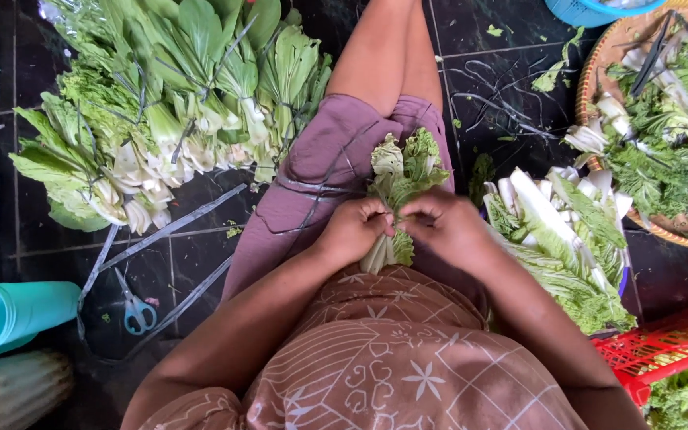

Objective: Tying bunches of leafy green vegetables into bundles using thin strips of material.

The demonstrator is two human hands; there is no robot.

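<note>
My left hand (pixel 353 228) and right hand (pixel 446 227) pinch one leafy green bunch (pixel 401 171) on my lap — fingers curled tight round its pale stalks, stem end hidden beneath them. One pair of blue scissors (pixel 137 309) lies on the floor; the woven basket (pixel 599 72) is cut off at the right edge.

head camera looks steeply down, close above lap
</note>
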